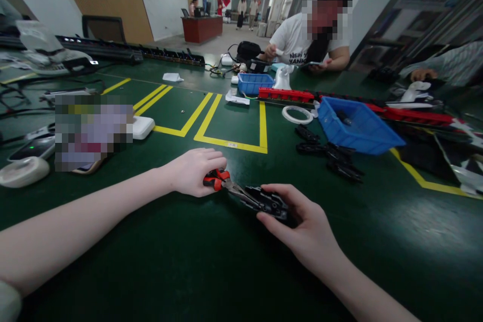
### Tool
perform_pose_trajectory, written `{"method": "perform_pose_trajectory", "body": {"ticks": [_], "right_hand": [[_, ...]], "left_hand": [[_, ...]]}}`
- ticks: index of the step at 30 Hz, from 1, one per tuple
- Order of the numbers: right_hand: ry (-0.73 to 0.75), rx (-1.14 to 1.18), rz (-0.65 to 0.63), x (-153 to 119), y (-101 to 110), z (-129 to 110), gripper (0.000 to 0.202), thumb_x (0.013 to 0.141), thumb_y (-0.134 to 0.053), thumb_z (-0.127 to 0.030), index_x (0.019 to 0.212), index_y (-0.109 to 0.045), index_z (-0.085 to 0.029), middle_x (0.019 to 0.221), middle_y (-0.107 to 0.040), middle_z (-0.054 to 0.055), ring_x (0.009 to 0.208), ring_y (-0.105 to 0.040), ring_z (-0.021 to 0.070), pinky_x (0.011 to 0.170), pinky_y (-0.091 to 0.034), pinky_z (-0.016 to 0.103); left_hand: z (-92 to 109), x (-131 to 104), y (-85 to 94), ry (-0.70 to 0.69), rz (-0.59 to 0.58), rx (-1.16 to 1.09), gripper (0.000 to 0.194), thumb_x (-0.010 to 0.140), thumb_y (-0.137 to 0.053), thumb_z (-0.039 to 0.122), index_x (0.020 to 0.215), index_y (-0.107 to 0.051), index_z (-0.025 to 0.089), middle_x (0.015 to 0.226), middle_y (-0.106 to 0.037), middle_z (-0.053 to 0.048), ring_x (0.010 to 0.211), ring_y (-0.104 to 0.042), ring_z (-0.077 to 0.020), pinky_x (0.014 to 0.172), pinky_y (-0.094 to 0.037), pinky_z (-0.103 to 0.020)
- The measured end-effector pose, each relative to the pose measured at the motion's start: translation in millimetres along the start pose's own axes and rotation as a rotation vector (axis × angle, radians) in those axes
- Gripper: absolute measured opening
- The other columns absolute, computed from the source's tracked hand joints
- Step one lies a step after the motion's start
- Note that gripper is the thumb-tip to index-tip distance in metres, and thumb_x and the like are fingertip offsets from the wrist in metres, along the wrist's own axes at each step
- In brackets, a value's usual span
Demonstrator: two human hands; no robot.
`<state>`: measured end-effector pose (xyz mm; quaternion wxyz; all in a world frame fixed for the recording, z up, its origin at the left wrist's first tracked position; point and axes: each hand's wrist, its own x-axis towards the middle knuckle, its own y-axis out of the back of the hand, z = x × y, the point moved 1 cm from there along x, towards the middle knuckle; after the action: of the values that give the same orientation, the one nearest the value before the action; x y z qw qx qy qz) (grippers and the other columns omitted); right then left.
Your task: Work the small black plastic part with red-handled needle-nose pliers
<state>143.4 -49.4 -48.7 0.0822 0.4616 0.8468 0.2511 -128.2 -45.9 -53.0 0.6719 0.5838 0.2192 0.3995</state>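
Red-and-black handles of long-nose pliers (222,179) are wrapped in my left hand (198,171). The metal jaws point right and down and reach a black plastic part (266,202); whether they grip it or only touch it, I cannot tell. My right hand (302,221) holds that part by its right end, thumb below and fingers above. The part looks long and narrow, with small ridges and holes on the side facing me. Several similar black plastic pieces (330,153) lie in a loose pile beyond my right hand.
A blue bin (358,123) stands behind the pile, beside a white ring (298,114). A second blue bin (255,84) is farther back, near a long red strip (287,94). Yellow tape (230,144) marks the green table. A co-worker (313,35) sits opposite. Phones lie left.
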Motion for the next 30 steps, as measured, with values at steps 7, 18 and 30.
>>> {"method": "perform_pose_trajectory", "body": {"ticks": [7,18,30], "right_hand": [[-0.008,0.009,-0.005,2.1,0.0,0.9,0.034,0.081,-0.071,-0.039,0.112,-0.064,-0.025,0.104,-0.073,0.004,0.09,-0.07,0.0221,0.074,-0.057,0.034],[-0.024,0.113,0.017,0.7,1.4,0.5,0.033,0.079,-0.074,-0.037,0.11,-0.065,-0.027,0.107,-0.073,0.002,0.096,-0.07,0.0213,0.08,-0.058,0.034],[0.012,0.047,0.005,0.4,0.1,1.6,0.033,0.081,-0.072,-0.038,0.112,-0.065,-0.028,0.106,-0.073,0.001,0.092,-0.07,0.0191,0.076,-0.058,0.031]], "left_hand": [[-0.9,0.4,-1.0,0.002,-0.005,-0.014,0.017,0.083,-0.054,0.032,0.09,-0.054,0.017,0.087,-0.057,-0.004,0.078,-0.054,-0.0192,0.071,-0.043,-0.032],[0.6,0.7,0.4,0.012,-0.005,-0.059,0.016,0.082,-0.056,0.03,0.091,-0.054,0.017,0.089,-0.058,-0.004,0.08,-0.054,-0.0189,0.071,-0.044,-0.031],[-0.3,0.8,-1.1,-0.003,0.009,-0.023,0.015,0.079,-0.056,0.028,0.09,-0.053,0.018,0.089,-0.058,-0.004,0.079,-0.054,-0.0196,0.071,-0.044,-0.032]]}}
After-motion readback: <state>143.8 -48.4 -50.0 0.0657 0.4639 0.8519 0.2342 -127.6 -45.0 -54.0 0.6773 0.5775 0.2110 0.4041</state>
